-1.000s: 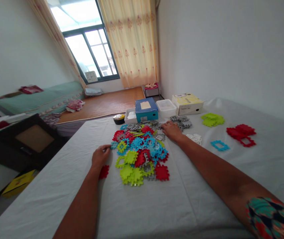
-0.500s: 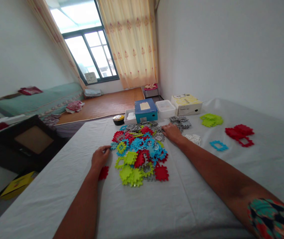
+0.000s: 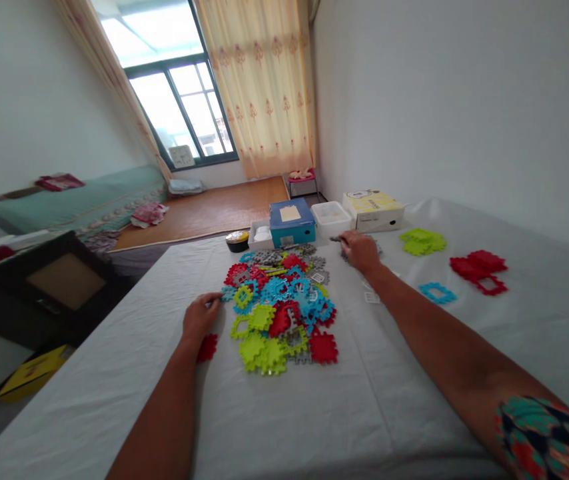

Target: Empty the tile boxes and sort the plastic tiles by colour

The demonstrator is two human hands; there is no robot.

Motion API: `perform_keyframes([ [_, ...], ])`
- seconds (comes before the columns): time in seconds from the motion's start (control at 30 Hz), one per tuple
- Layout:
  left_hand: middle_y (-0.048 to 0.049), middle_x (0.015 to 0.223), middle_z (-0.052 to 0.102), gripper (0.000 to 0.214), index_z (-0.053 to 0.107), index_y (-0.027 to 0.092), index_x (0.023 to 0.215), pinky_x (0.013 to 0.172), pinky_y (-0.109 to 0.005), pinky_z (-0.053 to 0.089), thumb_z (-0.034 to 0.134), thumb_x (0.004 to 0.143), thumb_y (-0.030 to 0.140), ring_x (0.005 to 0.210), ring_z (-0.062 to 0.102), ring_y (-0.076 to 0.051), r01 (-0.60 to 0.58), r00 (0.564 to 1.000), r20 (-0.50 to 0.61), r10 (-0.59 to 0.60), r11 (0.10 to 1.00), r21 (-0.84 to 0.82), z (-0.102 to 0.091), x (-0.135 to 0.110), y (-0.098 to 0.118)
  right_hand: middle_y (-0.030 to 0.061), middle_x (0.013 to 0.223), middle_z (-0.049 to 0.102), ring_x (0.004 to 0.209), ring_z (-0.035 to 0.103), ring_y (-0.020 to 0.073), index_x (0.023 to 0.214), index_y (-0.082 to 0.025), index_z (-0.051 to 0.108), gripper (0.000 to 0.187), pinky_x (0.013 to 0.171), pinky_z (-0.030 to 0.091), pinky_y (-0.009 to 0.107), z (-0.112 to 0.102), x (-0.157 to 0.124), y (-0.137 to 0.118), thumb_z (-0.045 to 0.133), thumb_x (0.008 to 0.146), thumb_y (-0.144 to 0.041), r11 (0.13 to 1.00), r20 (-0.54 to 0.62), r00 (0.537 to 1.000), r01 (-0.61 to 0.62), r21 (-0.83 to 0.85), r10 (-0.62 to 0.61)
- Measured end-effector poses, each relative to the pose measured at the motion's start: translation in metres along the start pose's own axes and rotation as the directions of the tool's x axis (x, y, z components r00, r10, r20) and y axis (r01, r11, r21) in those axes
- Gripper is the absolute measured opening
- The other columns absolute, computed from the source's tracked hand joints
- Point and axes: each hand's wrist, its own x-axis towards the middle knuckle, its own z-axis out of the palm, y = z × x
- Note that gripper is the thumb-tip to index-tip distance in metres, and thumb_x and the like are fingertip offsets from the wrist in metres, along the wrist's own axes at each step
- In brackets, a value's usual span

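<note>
A mixed pile of toothed plastic building tiles [image 3: 277,290] in blue, lime, red and grey lies mid-table. My right hand [image 3: 359,250], beyond the pile's right side, pinches a grey tile [image 3: 335,239] between thumb and fingers. Beneath that hand is a stack of grey tiles [image 3: 378,244], mostly covered. My left hand [image 3: 200,313] rests on the cloth at the pile's left edge, fingers loosely bent and thumb apart. Its fingertips touch or nearly touch a blue tile [image 3: 227,293]. A red tile [image 3: 207,348] lies beside the left wrist.
Right of the right arm lie lime tiles [image 3: 423,241], red tiles [image 3: 479,265] and a blue frame [image 3: 437,293]. A white window piece [image 3: 372,297] lies by the forearm. Along the back stand a blue box [image 3: 292,223], a white tub [image 3: 332,217], a yellow-white box [image 3: 374,212] and a round tin [image 3: 237,241].
My right hand has moved right and away from the pile to the grey stack, carrying a grey tile. The left hand stays where it was.
</note>
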Motion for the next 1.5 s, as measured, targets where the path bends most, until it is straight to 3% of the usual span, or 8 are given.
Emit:
perform_keyframes([
  [0.27,-0.0058,0.112,0.072,0.034,0.074,0.021,0.104,0.093,-0.032,0.049,0.047,0.084,0.029,0.104,0.066,-0.022,-0.002,1.0,-0.003,0.002,1.0,0.006,-0.001,-0.001,0.0,0.0084,0.105,0.071,0.093,0.063,0.0229,0.101,-0.02,0.069,0.023,0.079,0.046,0.031,0.0,0.0,0.05,0.053,0.088,-0.03,0.986,-0.044,0.985,-0.166,0.023,0.167],
  [0.43,-0.0058,0.113,0.072,0.035,0.073,0.022,0.105,0.092,-0.032,0.049,0.047,0.084,0.03,0.104,0.066,-0.022,-0.008,1.0,0.001,0.008,1.0,0.002,0.0,0.0,-0.001,0.0025,0.092,0.072,0.081,0.064,0.0189,0.09,-0.024,0.07,0.021,0.07,0.044,0.028,-0.013,0.004,0.046,0.06,0.084,-0.041,0.988,0.239,0.967,-0.117,0.099,0.091],
  [0.57,-0.0049,0.112,0.072,0.034,0.074,0.023,0.104,0.091,-0.031,0.05,0.047,0.084,0.03,0.103,0.066,-0.022,-0.011,1.0,0.0,0.011,1.0,0.007,0.001,0.001,-0.001,0.0045,0.108,0.068,0.094,0.063,0.0209,0.102,-0.024,0.069,0.039,0.076,0.046,0.027,-0.015,0.003,0.047,0.075,0.069,-0.044,0.996,0.461,0.886,0.002,0.093,-0.045],
  [0.8,-0.006,0.112,0.072,0.036,0.073,0.022,0.105,0.091,-0.031,0.05,0.046,0.084,0.031,0.102,0.067,-0.022,-0.03,1.0,-0.002,0.03,1.0,0.009,0.002,0.001,-0.002,0.0071,0.121,0.062,0.106,0.061,0.0234,0.114,-0.025,0.065,0.05,0.084,0.047,0.029,-0.013,0.0,0.044,0.075,0.066,-0.035,0.995,0.582,0.809,0.096,0.006,-0.082],
  [1.03,-0.0046,0.111,0.073,0.035,0.073,0.023,0.103,0.089,-0.029,0.05,0.046,0.083,0.031,0.099,0.067,-0.02,-0.029,0.999,-0.015,0.029,1.0,0.007,0.001,0.0,-0.001,0.0047,0.113,0.07,0.098,0.064,0.0226,0.107,-0.028,0.07,0.034,0.073,0.046,0.028,-0.038,0.007,0.033,0.064,0.074,-0.032,0.99,0.577,0.817,0.075,-0.118,0.007],
  [1.2,-0.0036,0.11,0.073,0.034,0.074,0.024,0.103,0.091,-0.029,0.05,0.047,0.083,0.031,0.099,0.067,-0.02,-0.034,0.999,-0.004,0.034,0.999,0.012,0.0,0.0,0.001,0.0059,0.103,0.073,0.091,0.064,0.0233,0.102,-0.029,0.074,0.027,0.07,0.045,0.03,-0.057,0.016,0.03,0.057,0.082,-0.035,0.976,0.433,0.896,-0.003,-0.216,0.098],
  [1.33,-0.0044,0.11,0.073,0.034,0.073,0.023,0.104,0.091,-0.029,0.05,0.047,0.084,0.03,0.099,0.067,-0.02,-0.037,0.999,-0.004,0.037,0.999,0.013,0.001,0.0,0.001,0.0115,0.109,0.07,0.103,0.056,0.0269,0.11,-0.023,0.071,0.03,0.078,0.044,0.035,-0.044,0.011,0.028,0.051,0.09,-0.031,0.982,0.151,0.987,-0.032,-0.189,0.062],
  [1.5,-0.0042,0.112,0.072,0.033,0.073,0.024,0.105,0.092,-0.03,0.049,0.047,0.085,0.031,0.101,0.066,-0.02,-0.031,1.0,0.004,0.031,0.999,0.009,0.0,-0.001,0.0,0.014,0.119,0.066,0.111,0.049,0.0309,0.117,-0.019,0.067,0.033,0.087,0.042,0.04,-0.012,-0.001,0.013,0.053,0.091,-0.034,0.994,0.195,0.981,0.022,-0.108,0.0],
])
